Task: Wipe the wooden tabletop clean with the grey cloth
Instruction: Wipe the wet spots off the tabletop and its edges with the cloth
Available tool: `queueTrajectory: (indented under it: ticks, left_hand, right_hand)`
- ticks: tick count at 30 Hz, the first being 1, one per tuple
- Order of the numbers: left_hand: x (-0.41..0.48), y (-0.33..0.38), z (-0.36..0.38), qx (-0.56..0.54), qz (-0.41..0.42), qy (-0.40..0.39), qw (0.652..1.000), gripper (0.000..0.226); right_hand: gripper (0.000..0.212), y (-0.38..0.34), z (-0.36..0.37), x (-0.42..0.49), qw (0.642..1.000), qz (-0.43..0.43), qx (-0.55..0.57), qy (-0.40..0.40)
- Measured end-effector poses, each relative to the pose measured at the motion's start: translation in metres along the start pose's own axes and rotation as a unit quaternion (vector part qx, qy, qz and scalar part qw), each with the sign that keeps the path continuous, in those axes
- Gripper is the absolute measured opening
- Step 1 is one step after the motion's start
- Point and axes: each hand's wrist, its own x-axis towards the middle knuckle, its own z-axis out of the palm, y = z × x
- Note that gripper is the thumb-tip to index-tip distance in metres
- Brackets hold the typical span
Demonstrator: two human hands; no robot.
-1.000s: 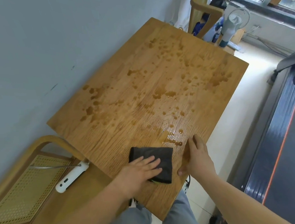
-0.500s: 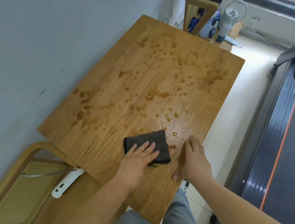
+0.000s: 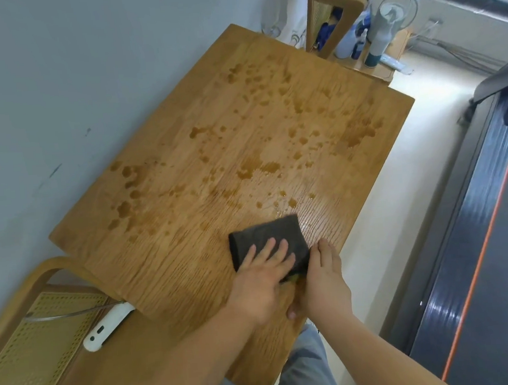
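Observation:
The wooden tabletop (image 3: 191, 258) is dotted with brown wet spots across its middle and far half. A folded grey cloth (image 3: 265, 237) lies near the table's right front edge. My left hand (image 3: 262, 279) presses flat on the cloth with straight, spread fingers. My right hand (image 3: 323, 281) rests flat on the tabletop right beside the cloth, its fingers touching the cloth's right edge and its thumb at the table edge. Drops lie just beyond the cloth.
A wooden chair with a woven seat (image 3: 30, 340) stands at the left, a white device (image 3: 108, 326) on its seat edge. Another chair (image 3: 329, 7), bottles and a small fan (image 3: 385, 27) are beyond the far end. A dark treadmill (image 3: 480, 265) runs along the right.
My left hand has pushed the cloth forward and to the right over the drops near the edge. The right hand now lies against the cloth. The camera has shifted.

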Motion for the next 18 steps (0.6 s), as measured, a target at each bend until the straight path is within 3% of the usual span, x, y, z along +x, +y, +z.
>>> queueTrajectory:
  ticks: [5, 7, 10, 11, 14, 16, 18]
  left_hand:
    - [0.004, -0.045, -0.028, 0.054, 0.170, -0.082, 0.981, 0.069]
    - [0.031, -0.060, -0.046, 0.068, 0.124, -0.060, 0.988, 0.070]
    - [0.055, -0.046, -0.046, 0.003, -0.056, 0.050, 0.997, 0.068]
    - [0.054, -0.034, -0.037, 0.008, -0.073, 0.062, 0.995, 0.068]
    - [0.034, -0.016, -0.011, 0.058, 0.042, -0.001, 0.997, 0.067]
    - [0.033, -0.036, -0.021, 0.090, 0.144, -0.048, 0.984, 0.070]
    - [0.055, -0.062, -0.043, 0.128, 0.183, -0.074, 0.972, 0.071]
  right_hand:
    - [0.159, -0.006, -0.002, 0.002, 1.000, 0.000, -0.012, -0.012]
    - [0.157, -0.004, -0.004, 0.001, 1.000, -0.007, -0.011, -0.017]
    - [0.157, 0.000, -0.006, -0.001, 1.000, -0.011, -0.017, -0.024]
    - [0.157, 0.001, -0.006, -0.001, 1.000, -0.013, -0.018, -0.022]
    - [0.152, 0.001, -0.004, 0.001, 1.000, -0.018, -0.014, -0.016]
    - [0.154, 0.001, -0.002, 0.002, 1.000, -0.019, -0.012, -0.017]
    - [0.159, 0.001, 0.000, 0.002, 1.000, -0.018, -0.004, -0.017]
